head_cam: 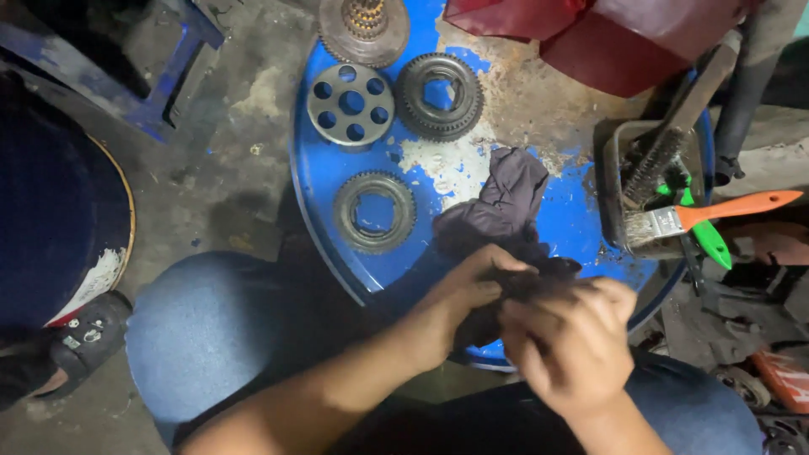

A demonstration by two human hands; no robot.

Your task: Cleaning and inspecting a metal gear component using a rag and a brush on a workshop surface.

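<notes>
left hand (472, 291): closed on the dark rag (506, 215), fingers curled over its near end, at the near edge of the blue drum lid (320, 181).
right hand (569, 350): also gripping the rag, fingers bunched tight around cloth, touching the left hand. I read both as pinching something inside the fold.
rag: near end balled between my hands, the rest trails up onto the lid toward its middle.
done, my read: three parts lie apart on the lid and look wiped: ring gear (374, 211) near the left edge, drilled disc (350, 104) and toothed ring (439, 95) further back. Judgement only, the light is poor.
left, my read: whatever is in the rag now, plus the sprocket stack (364, 29) at the far edge, which looks rusty and dirty.
tray (613, 181): at the right edge, holds a toothed shaft (653, 160), an orange-handled paintbrush (716, 212) and a green handle (708, 240) under it.
hidden: the piece in the rag, if any; I cannot tell its shape or whether there is one.
cut off: sprocket stack and red sheet (607, 38) by the top of view; the lid's near edge sits under my arms.
hard to make out: clutter off the right edge, and the shoe (80, 337) on the floor at left is half in shadow.
</notes>
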